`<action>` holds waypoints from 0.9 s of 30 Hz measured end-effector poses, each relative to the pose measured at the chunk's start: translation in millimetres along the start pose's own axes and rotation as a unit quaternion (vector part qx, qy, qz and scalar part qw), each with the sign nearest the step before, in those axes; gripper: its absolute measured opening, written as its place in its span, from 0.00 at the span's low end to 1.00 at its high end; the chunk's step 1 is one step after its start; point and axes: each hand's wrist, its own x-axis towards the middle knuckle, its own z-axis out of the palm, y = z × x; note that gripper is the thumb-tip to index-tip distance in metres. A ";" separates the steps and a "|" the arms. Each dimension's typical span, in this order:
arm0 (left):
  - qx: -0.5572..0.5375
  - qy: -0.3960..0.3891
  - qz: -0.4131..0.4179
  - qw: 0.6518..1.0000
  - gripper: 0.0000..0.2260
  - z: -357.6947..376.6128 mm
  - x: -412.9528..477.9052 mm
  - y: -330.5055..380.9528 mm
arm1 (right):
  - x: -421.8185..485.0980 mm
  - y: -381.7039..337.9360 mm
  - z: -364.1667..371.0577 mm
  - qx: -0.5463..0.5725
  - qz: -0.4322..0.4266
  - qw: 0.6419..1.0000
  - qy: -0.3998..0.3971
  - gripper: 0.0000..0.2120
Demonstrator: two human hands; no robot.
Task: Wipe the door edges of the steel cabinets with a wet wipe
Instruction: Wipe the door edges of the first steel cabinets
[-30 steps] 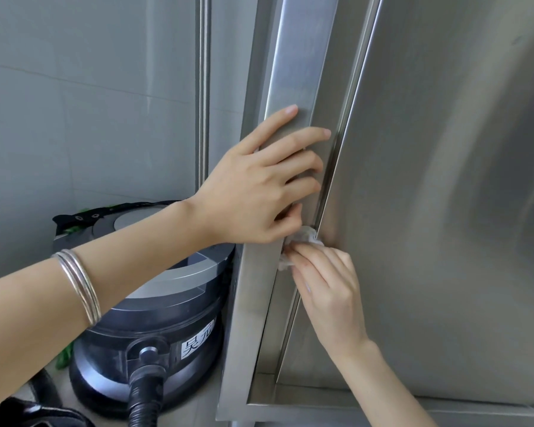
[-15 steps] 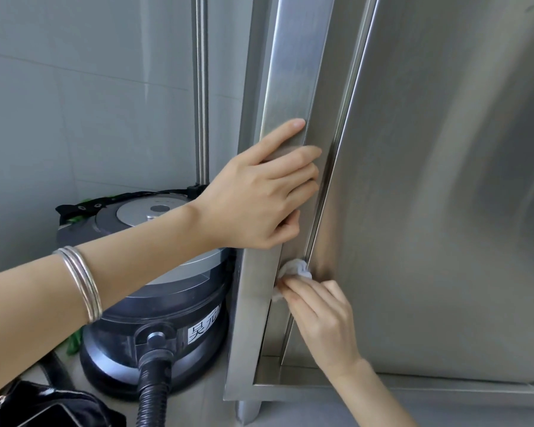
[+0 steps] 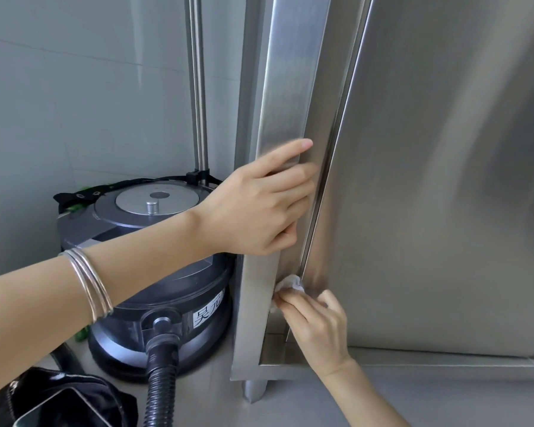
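Left hand (image 3: 256, 208) grips the steel door edge (image 3: 290, 87), fingers curled round it, index finger straight. Right hand (image 3: 318, 328) below it: I see fingers clamped on the wet wipe (image 3: 290, 283), pressed to the edge near its bottom corner.

The floor (image 3: 444, 402) bears a vacuum cleaner (image 3: 161, 272) (hose (image 3: 159, 380) attached), black bag (image 3: 74, 402) and cabinet leg (image 3: 255, 391).

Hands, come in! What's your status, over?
Left hand holds door edge. Right hand presses wet wipe low on it. Vacuum cleaner beside, not blocking.
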 end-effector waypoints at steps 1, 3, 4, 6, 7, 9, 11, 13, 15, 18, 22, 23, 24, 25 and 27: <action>0.001 0.000 0.002 1.000 0.15 -0.3 0.1 -0.2 | -10.8 -1.7 2.9 0.001 -0.007 1.000 -0.030 0.18; 0.001 0.005 0.002 1.000 0.15 -1.5 -0.3 -0.8 | -27.0 -9.6 7.0 -0.009 -0.030 0.995 -0.093 0.22; 0.001 0.008 0.001 1.000 0.14 -2.0 -0.5 -0.7 | -30.7 -13.0 8.5 -0.014 -0.032 0.992 -0.118 0.21; 0.001 0.011 -0.002 1.000 0.15 -1.9 -1.3 -0.3 | -29.0 -16.1 9.4 -0.014 -0.012 0.991 -0.133 0.18; 0.002 0.010 -0.003 1.000 0.15 -1.4 -1.5 0.5 | -26.6 -15.3 8.3 -0.010 0.002 0.992 -0.125 0.18; 0.009 0.008 -0.003 1.000 0.16 -0.1 -1.6 0.8 | -22.4 -11.5 5.6 0.001 0.019 0.995 -0.102 0.21; 0.013 0.009 -0.003 1.000 0.16 1.2 -2.7 0.1 | -24.2 -9.6 4.4 0.016 0.023 0.995 -0.095 0.25; 0.015 0.014 -0.007 1.000 0.16 2.0 -3.1 -0.3 | -32.1 -14.7 7.1 0.009 0.024 0.994 -0.102 0.25; 0.012 0.016 -0.009 1.000 0.16 1.1 -3.0 0.6 | -40.5 -21.1 10.8 -0.012 0.016 0.990 -0.137 0.21; 0.014 0.010 -0.006 1.000 0.16 -0.7 -2.6 0.8 | -40.5 -22.6 10.3 -0.011 0.006 0.987 -0.159 0.16; 0.014 0.017 -0.009 1.000 0.15 0.0 -2.2 1.8 | -10.1 -8.1 -3.7 0.023 0.023 0.997 -0.077 0.16; 0.016 0.015 -0.009 1.000 0.15 0.2 -2.8 1.5 | -2.3 -2.1 -6.5 0.032 0.024 0.998 -0.051 0.14; 0.019 0.013 -0.009 1.000 0.15 0.3 -3.1 1.0 | 1.9 2.4 -8.3 0.035 0.017 0.999 -0.037 0.13; 0.020 0.010 -0.009 1.000 0.15 0.0 -3.3 0.6 | 1.3 4.5 -8.5 0.033 0.002 0.999 -0.042 0.13; 0.019 0.002 -0.008 1.000 0.14 -1.6 -3.0 1.0 | -11.2 -1.3 -5.1 0.024 -0.024 0.996 -0.088 0.13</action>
